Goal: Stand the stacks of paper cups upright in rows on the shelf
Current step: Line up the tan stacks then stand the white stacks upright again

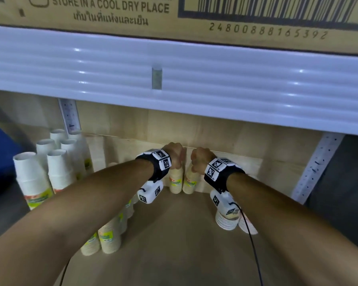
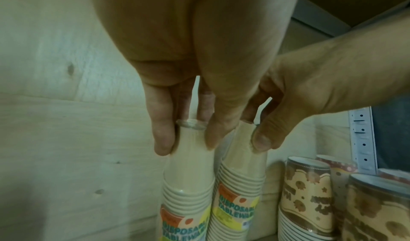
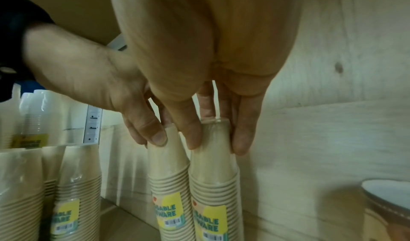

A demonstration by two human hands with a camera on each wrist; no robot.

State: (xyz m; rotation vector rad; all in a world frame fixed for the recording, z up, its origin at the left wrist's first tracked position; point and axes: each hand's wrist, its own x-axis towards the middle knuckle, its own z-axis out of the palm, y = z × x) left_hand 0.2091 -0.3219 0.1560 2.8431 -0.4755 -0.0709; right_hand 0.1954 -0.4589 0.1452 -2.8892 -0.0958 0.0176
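Beige paper-cup stacks in clear wrap stood against the pale wooden back panel [image 1: 225, 129].
Left hand [image 1: 175, 154] pinched the left stack [image 1: 175, 180], right hand [image 1: 201, 158] the right stack [image 1: 189, 181], each at its narrow top; probably light, crushable, slippery.

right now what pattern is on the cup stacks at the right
Brown animal-like shapes and stars on cream, the patterned cup stacks clearest in the left wrist view.
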